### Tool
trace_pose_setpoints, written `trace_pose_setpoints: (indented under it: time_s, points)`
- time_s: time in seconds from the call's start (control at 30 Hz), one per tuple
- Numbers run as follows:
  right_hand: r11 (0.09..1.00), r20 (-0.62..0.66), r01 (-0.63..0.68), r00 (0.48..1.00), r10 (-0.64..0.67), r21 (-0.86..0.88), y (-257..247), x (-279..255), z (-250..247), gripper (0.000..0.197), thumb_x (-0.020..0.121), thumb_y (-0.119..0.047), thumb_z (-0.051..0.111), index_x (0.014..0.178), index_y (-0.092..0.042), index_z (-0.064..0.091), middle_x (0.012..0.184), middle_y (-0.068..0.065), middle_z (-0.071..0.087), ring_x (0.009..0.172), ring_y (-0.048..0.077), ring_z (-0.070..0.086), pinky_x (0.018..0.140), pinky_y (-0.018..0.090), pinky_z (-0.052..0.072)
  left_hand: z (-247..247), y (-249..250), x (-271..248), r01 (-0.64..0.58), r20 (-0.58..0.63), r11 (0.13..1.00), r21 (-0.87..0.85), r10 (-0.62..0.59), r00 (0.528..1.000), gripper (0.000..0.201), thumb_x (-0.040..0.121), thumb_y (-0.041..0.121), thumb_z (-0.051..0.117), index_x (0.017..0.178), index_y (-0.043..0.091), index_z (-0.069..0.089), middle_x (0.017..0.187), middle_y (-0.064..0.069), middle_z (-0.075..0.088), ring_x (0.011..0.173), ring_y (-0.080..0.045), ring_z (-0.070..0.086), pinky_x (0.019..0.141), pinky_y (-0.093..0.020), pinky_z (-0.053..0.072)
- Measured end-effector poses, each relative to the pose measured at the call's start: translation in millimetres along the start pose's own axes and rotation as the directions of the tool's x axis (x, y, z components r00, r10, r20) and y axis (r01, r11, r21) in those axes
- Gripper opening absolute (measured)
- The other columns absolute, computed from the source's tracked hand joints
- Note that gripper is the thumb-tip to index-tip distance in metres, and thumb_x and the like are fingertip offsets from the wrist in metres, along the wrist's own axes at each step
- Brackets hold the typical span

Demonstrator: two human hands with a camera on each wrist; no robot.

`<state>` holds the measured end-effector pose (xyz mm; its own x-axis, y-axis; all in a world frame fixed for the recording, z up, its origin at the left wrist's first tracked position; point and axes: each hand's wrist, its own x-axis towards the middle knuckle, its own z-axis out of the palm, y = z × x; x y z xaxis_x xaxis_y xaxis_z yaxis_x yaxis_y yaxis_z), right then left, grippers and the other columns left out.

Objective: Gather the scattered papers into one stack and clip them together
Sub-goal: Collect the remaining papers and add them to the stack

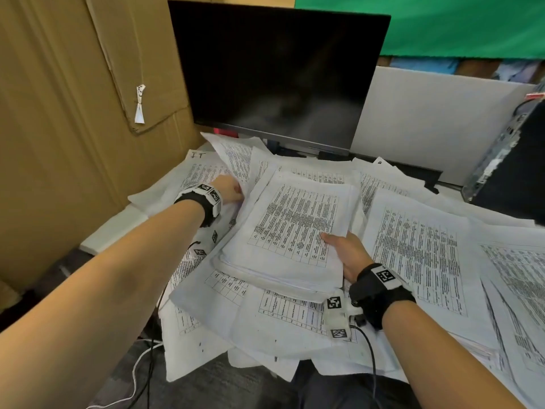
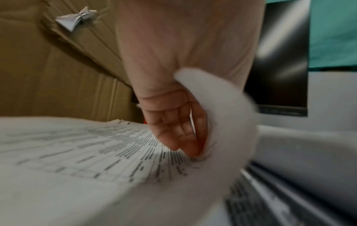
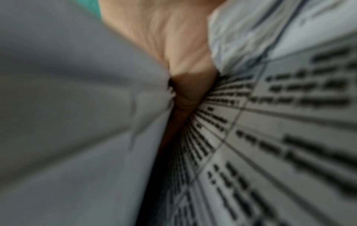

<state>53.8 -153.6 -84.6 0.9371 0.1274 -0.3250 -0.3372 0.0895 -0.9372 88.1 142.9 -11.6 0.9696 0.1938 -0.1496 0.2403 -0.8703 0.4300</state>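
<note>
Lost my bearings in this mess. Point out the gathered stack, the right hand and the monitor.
gathered stack (image 1: 292,228), head view, middle of its top printed sheet
right hand (image 1: 348,255), head view, back of the hand at the stack's near right edge
monitor (image 1: 277,72), head view, centre of the dark screen

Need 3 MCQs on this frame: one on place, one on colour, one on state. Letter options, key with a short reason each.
1. Where does the right hand grip the gathered stack of papers?
A. its near right corner
B. its far left corner
C. nowhere, it hangs off the desk

2. What colour is the backdrop behind the monitor?
A. red
B. green
C. yellow

3. What state is the monitor in?
A. showing a spreadsheet
B. lying face down
C. upright with a dark screen

Key: 1 A, the thumb lies on the top sheet at the stack's near right corner. 2 B, green fabric fills the top right of the head view. 3 C, the screen stands upright and black. The left hand holds the stack's left edge.
</note>
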Motion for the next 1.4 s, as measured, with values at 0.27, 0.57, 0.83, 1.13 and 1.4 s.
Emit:
trace_pose_setpoints:
  time_s: [0.27, 0.57, 0.83, 1.13, 1.4]
  points:
    - [1.0, -0.005, 0.003, 1.0, -0.003, -0.022, -0.7, 0.0, -0.8, 0.041, 0.093, -0.006, 0.062, 0.132, -0.001, 0.054, 0.12, 0.019, 0.067, 0.106, 0.035, 0.066, 0.093, 0.053, 0.053, -40.9, -71.9, -7.6, 0.424, -0.268, 0.902, -0.087, -0.431, 0.862, 0.049, 0.091, 0.03, 0.055, 0.13, 0.001, 0.051, 0.132, -0.019, 0.055, 0.118, -0.038, 0.055, 0.097, -0.048, 0.046]
    - [1.0, 0.015, 0.018, 1.0, -0.018, -0.018, -0.8, -1.2, -1.1, 0.042, 0.094, -0.007, 0.061, 0.134, -0.003, 0.053, 0.121, 0.016, 0.067, 0.106, 0.034, 0.067, 0.094, 0.051, 0.052, -46.1, -83.7, -11.4, 0.45, -0.06, 0.867, -0.214, -0.471, 0.88, 0.087, 0.079, 0.058, 0.064, 0.141, 0.004, 0.037, 0.133, -0.021, 0.051, 0.094, -0.034, 0.059, 0.08, -0.042, 0.052]
    - [1.0, 0.009, 0.014, 1.0, -0.014, -0.01, -3.0, -5.0, 0.4, 0.043, 0.095, -0.006, 0.06, 0.137, -0.003, 0.05, 0.124, 0.017, 0.065, 0.109, 0.034, 0.065, 0.093, 0.05, 0.052, -16.7, -25.0, 6.5, 0.367, 0.033, 0.845, -0.39, -0.385, 0.922, 0.089, 0.08, 0.065, 0.058, 0.145, 0.01, 0.034, 0.146, -0.014, 0.042, 0.128, -0.035, 0.046, 0.099, -0.041, 0.041]
    - [0.999, -0.002, 0.039, 0.999, -0.039, 0.0, -2.2, -6.0, 2.7, 0.049, 0.094, -0.006, 0.06, 0.141, -0.007, 0.047, 0.13, 0.014, 0.063, 0.115, 0.033, 0.062, 0.101, 0.054, 0.047, -20.0, 4.0, -5.2, 0.127, -0.438, 0.97, -0.207, -0.208, 0.875, 0.022, 0.09, 0.012, 0.055, 0.108, 0.0, 0.059, 0.107, -0.018, 0.064, 0.099, -0.036, 0.061, 0.073, -0.038, 0.048]
    - [0.999, 0.001, 0.021, 1.0, -0.021, 0.036, -5.3, -10.3, 6.4, 0.05, 0.096, -0.003, 0.057, 0.144, -0.009, 0.044, 0.135, 0.012, 0.059, 0.119, 0.032, 0.059, 0.102, 0.053, 0.046, -105.3, 51.5, -114.1, -0.248, -0.833, 0.946, 0.21, 0.306, 0.461, 0.01, 0.085, 0.009, 0.048, 0.086, 0.002, 0.055, 0.08, -0.019, 0.06, 0.075, -0.037, 0.056, 0.059, -0.037, 0.038]
